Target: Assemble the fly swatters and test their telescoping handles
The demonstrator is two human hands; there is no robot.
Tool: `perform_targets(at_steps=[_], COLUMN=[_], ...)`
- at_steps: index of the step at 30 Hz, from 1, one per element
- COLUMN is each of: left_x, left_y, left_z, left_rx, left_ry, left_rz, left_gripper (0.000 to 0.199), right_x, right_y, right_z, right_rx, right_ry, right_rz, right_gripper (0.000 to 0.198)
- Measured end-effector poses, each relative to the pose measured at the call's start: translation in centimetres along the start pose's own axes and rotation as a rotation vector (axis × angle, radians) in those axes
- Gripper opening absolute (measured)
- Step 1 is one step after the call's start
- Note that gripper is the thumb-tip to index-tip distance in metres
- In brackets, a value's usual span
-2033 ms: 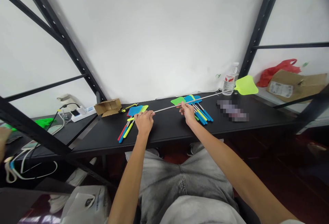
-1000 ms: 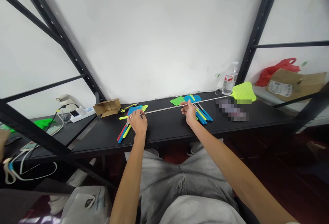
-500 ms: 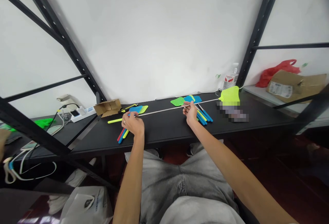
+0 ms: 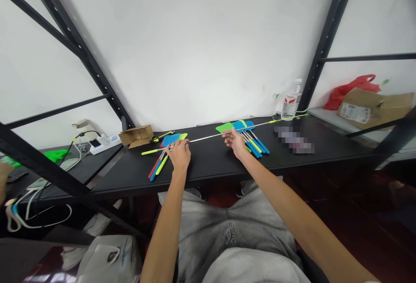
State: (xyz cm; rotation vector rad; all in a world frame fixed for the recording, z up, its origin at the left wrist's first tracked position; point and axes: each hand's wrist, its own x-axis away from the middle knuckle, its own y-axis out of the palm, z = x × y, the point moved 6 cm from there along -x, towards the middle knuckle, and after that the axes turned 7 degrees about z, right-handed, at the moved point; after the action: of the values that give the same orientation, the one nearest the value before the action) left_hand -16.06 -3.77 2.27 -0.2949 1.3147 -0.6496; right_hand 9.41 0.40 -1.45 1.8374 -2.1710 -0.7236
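Note:
A long yellow fly swatter [image 4: 208, 137] with a drawn-out metal rod lies across both my hands, just above the black table. Its flat head shows edge-on at the right, and its yellow handle points left. My left hand [image 4: 179, 154] grips the rod from above, close to the handle. My right hand [image 4: 236, 144] pinches the rod further along between thumb and fingers, the other fingers loosely curled. Below my left hand lie several swatters with red, blue and yellow handles [image 4: 159, 168]. Beside my right hand is another group, mostly blue-handled swatters [image 4: 256, 144], with blue and green heads [image 4: 225, 127].
An open cardboard box [image 4: 136, 137] and a yellow-black cutter [image 4: 163, 136] sit at the back left. A water bottle [image 4: 290, 103] stands at the back right, behind a blurred item [image 4: 294, 140]. Black metal posts [image 4: 320, 53] frame the table [image 4: 208, 166].
The swatter has turned about its rod, so its head went from face-on to edge-on. My left hand shifted right along the rod; my right hand moved slightly left.

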Motion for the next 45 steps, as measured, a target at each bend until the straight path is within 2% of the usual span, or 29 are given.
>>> perform_targets(at_steps=[7,12,19,22,27,34,40,45], left_x=[0.1,-0.1,0.0,-0.1,-0.3,-0.3,-0.4,-0.6], left_y=[-0.5,-0.6,-2.0,-2.0,-1.1,-1.1,-0.3,-1.2], left_z=[-0.7,-0.9,-1.5,-1.6,-1.7,-1.5,-0.4,-1.0], left_rx=[-0.069,-0.028,-0.067,-0.07,-0.035,-0.033,0.016,0.0], left_ry=[-0.132,-0.148,-0.268,-0.264,-0.174,-0.074,0.042,-0.047], left_rz=[0.037,0.041,0.171,0.178,0.11,0.105,-0.005,0.097], left_gripper=[0.025,0.026,0.033,0.032,0.029,0.031,0.03,0.032], right_x=[0.0,0.0,-0.1,-0.1,-0.2,-0.3,-0.1,0.3], right_y=[-0.6,-1.6,-2.6,-2.7,-3.0,-3.1,-1.9,-1.1], right_z=[-0.4,-0.7,-1.3,-1.4,-1.3,-1.2,-1.1,-1.1], right_rx=[-0.116,-0.213,-0.28,-0.273,-0.269,-0.206,-0.092,-0.116], right_ry=[0.006,-0.031,-0.098,-0.11,-0.113,-0.137,-0.172,-0.1], right_rz=[0.118,0.256,0.368,0.369,0.387,0.39,0.272,0.166], right_gripper=[0.047,0.048,0.053,0.053,0.05,0.053,0.05,0.05])
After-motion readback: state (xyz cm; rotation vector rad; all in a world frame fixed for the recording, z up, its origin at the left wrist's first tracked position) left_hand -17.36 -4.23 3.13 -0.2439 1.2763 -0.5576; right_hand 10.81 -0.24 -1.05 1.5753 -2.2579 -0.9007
